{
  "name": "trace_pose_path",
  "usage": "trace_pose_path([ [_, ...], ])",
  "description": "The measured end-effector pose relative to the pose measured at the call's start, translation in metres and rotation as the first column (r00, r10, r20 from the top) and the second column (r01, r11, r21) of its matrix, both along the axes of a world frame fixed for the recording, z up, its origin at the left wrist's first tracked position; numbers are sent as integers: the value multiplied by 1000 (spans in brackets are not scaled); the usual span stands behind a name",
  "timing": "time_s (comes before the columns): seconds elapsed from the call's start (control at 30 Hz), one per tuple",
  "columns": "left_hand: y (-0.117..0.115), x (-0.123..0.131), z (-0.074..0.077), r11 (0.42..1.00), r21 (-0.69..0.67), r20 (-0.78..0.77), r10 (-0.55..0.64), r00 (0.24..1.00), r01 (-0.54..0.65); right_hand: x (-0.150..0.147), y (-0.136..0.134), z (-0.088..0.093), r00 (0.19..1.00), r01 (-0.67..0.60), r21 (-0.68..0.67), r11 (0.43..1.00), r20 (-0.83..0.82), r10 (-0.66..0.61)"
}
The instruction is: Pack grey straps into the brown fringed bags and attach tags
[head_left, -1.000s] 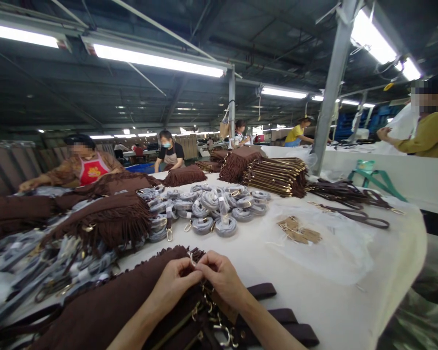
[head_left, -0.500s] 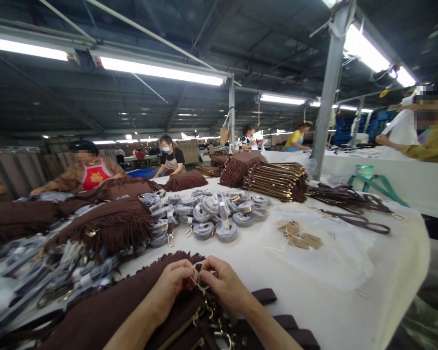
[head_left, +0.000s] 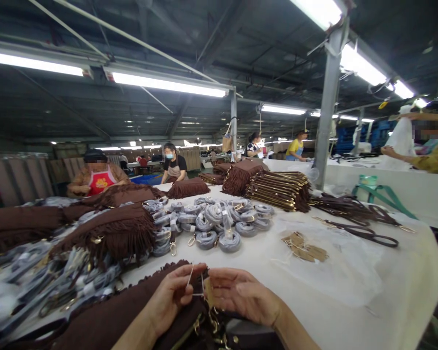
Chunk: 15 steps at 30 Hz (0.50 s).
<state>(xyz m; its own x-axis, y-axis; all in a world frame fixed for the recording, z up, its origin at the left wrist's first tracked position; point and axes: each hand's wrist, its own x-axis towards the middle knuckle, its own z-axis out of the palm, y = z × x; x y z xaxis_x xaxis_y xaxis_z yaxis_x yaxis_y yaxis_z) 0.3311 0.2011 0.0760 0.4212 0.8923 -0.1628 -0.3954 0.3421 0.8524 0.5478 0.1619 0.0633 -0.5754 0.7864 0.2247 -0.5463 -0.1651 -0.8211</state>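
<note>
My left hand [head_left: 173, 297] has a thin white string [head_left: 203, 282] looped around its thumb and fingers, drawn out toward the right. Facing it, my right hand [head_left: 243, 297] has its fingers stretched out and its palm turned inward. A tan hang tag [head_left: 209, 292] shows at the right fingertips; whether they press on it I cannot tell. Beneath both hands lie dark brown fringed bags [head_left: 131, 304], stacked, with gold clasps [head_left: 213, 318] just under the right hand.
Several grey wrapped coiled straps [head_left: 219, 223] lie beyond my hands. Brown fringed bags [head_left: 105, 228] cover the left side. Tan tags [head_left: 304, 246] rest on a plastic sheet [head_left: 336, 277] at right, near dark straps [head_left: 361, 231]. Bags with gold zips [head_left: 277, 189] are piled behind. Co-workers stand around.
My hands have moved apart from a close pinch over the clasps. The right fingers have straightened, and the string is spread between the hands. The view has tilted slightly upward.
</note>
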Motion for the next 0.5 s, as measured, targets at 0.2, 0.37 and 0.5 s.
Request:
trace_pose_path([
  [0.2, -2, 6, 1, 998, 59, -87, 40, 995, -35, -34, 16, -22, 913, 387, -42, 921, 159, -376],
  [0.37, -6, 6, 1, 988, 157, -188, 39, 981, -9, -47, 18, -30, 827, 556, -192, 809, 224, -516],
  [0.5, -10, 12, -3, 924, 362, -432, 48, 900, 125, -49, 19, -33, 707, 680, -30, 733, 293, -644],
])
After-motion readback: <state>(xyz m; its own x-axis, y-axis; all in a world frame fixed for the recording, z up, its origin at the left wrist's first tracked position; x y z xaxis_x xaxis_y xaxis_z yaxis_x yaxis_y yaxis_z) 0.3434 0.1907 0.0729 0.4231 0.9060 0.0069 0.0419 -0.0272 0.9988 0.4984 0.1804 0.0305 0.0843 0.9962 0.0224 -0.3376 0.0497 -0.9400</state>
